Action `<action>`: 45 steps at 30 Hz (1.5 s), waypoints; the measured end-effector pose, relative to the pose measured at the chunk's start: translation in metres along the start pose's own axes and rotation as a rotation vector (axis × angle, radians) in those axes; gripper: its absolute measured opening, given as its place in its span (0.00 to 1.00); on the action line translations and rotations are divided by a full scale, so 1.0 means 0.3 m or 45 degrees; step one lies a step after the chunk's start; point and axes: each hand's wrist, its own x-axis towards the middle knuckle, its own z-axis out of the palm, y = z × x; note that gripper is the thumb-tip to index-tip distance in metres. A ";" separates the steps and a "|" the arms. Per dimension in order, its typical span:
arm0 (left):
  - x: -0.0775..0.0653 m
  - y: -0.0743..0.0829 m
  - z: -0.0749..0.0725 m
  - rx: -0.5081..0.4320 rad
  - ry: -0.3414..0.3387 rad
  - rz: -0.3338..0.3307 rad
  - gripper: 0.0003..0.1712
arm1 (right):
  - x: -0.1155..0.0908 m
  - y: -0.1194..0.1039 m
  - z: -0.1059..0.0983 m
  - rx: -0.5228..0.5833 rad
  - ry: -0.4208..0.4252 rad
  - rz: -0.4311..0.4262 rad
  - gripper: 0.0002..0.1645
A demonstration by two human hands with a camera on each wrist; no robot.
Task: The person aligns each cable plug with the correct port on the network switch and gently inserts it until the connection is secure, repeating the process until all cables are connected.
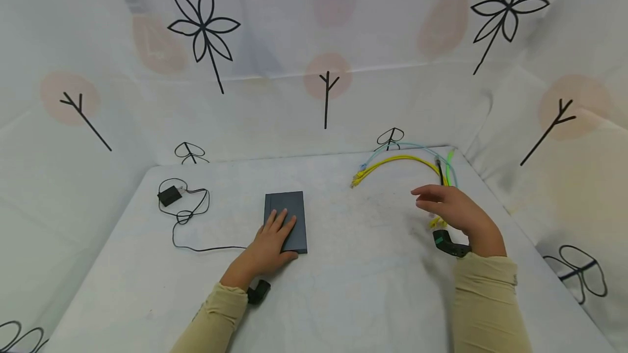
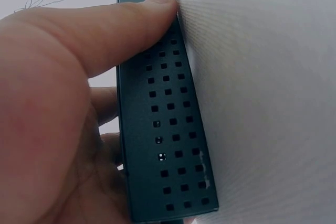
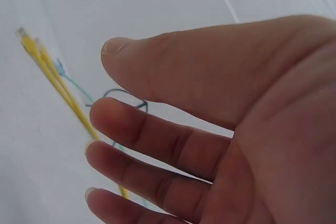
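Note:
A flat dark-grey metal box point(image 1: 296, 217), like a network switch, lies on the table in the head view. My left hand point(image 1: 269, 244) rests on it, fingers spread along its top. In the left wrist view the thumb point(image 2: 142, 19) lies against the box's side point(image 2: 173, 129), which has rows of square vent holes. On the right, my right hand point(image 1: 456, 211) hovers with relaxed fingers and nothing in its grasp. Yellow network cables point(image 1: 387, 161) with clear plugs lie beside and partly behind it. They also show beyond the fingertips point(image 3: 102, 114) in the right wrist view.
A black power adapter point(image 1: 169, 196) sits at the left with its thin looped cord point(image 1: 206, 249) running toward the left hand. Behind the yellow cables curves a light-blue cable point(image 1: 422, 146), near a green one point(image 1: 448, 163). White printed fabric point(image 1: 275, 119) encloses the table point(image 1: 343, 287).

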 end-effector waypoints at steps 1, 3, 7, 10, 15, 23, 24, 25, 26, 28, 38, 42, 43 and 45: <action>0.001 0.001 0.000 0.004 -0.003 -0.005 0.48 | -0.003 0.006 -0.005 -0.005 0.005 0.004 0.28; 0.001 0.002 -0.001 0.006 0.001 -0.004 0.47 | -0.009 0.017 -0.013 -0.011 0.012 0.015 0.28; 0.000 0.003 -0.002 0.011 0.001 -0.004 0.47 | -0.014 0.037 -0.024 -0.035 0.014 0.036 0.29; 0.000 0.004 -0.004 0.011 0.007 0.003 0.47 | -0.015 0.051 -0.029 -0.048 0.008 0.062 0.29; 0.000 0.006 -0.007 0.009 0.016 0.009 0.47 | -0.019 0.070 -0.035 -0.035 -0.016 0.119 0.31; -0.004 0.011 -0.009 -0.005 0.009 -0.002 0.47 | -0.020 0.103 -0.034 -0.058 -0.053 0.195 0.29; -0.004 0.011 -0.010 -0.006 0.010 -0.002 0.47 | -0.020 0.107 -0.034 -0.055 -0.061 0.216 0.29; -0.004 0.011 -0.010 -0.009 0.012 -0.001 0.46 | -0.020 0.110 -0.034 -0.052 -0.070 0.236 0.29; -0.004 0.011 -0.010 -0.010 0.012 -0.002 0.46 | -0.020 0.114 -0.034 -0.048 -0.079 0.254 0.30; -0.004 0.011 -0.008 -0.009 0.013 -0.002 0.46 | -0.019 0.121 -0.033 -0.055 -0.088 0.288 0.30; -0.007 0.008 -0.002 -0.013 0.019 0.013 0.47 | -0.006 0.159 -0.019 -0.116 -0.079 0.438 0.26; -0.007 0.009 -0.003 -0.014 0.019 0.015 0.46 | -0.010 0.169 -0.018 -0.141 -0.072 0.435 0.24; -0.006 0.009 -0.004 -0.013 0.017 0.012 0.46 | -0.011 0.170 -0.018 -0.145 -0.075 0.429 0.24; -0.006 0.010 -0.004 -0.012 0.017 0.009 0.46 | -0.013 0.172 -0.017 -0.145 -0.080 0.426 0.24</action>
